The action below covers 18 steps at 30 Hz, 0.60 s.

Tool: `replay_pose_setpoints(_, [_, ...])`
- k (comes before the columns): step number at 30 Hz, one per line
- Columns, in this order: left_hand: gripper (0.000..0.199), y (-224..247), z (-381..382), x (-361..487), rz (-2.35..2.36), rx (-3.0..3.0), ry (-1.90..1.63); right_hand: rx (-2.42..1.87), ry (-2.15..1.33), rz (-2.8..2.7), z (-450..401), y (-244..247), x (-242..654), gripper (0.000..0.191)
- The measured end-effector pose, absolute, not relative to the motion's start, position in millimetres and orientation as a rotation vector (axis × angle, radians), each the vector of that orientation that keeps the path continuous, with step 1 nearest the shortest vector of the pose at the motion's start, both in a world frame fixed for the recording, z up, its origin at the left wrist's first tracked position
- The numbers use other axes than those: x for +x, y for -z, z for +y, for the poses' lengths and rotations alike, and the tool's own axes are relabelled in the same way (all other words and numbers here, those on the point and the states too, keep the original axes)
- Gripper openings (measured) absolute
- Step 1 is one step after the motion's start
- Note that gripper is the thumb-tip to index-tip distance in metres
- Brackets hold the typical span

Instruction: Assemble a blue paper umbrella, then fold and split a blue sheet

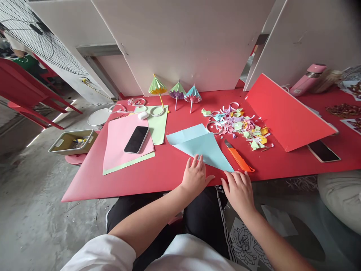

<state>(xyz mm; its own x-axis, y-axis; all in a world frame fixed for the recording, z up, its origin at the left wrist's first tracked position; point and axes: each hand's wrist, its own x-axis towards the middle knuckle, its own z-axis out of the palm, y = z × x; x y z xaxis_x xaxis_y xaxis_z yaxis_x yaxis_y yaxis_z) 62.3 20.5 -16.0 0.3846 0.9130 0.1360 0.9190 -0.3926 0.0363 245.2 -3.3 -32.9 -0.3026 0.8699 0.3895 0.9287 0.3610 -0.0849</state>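
Note:
A light blue sheet of paper (pixel 201 141), folded over diagonally, lies on the red table (pixel 90 177) in front of me. My left hand (pixel 195 175) rests flat on its near edge, fingers stretched and thumb apart. At the sheet's right corner is my right hand (pixel 239 190), its fingers extended over the table edge and lying close to the paper's tip. An orange utility knife (pixel 239 158) with its blade out lies just beyond my right fingertips. Neither hand grips anything.
Paper scraps (pixel 242 126) are heaped beyond the knife. Three small paper umbrellas (pixel 177 92) stand at the back. On the left a phone (pixel 137 139) lies on pink paper (pixel 115 139). A red board (pixel 287 113) leans at right, near another phone (pixel 324 151) and a pink bottle (pixel 308 79).

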Motion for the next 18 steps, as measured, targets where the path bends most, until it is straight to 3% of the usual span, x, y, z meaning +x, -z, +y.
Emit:
replay_pose_setpoints(10, [0.049, 27.7, 55.9, 26.3, -1.781, -2.353, 0.493, -1.397, 0.080, -2.265, 28.8, 39.8, 201.4, 0.027])
replay_pose_setpoints(15, [0.046, 33.1, 65.2, 13.1, -1.768, -2.380, 0.406, -1.266, 0.041, -2.260, 42.5, 49.9, 188.5, 0.027])
replay_pose_setpoints(18, [0.046, 35.1, 59.1, 13.9, -1.489, -2.647, 0.308, -1.275, 0.029, -2.262, 42.1, 52.4, 190.0, 0.028])
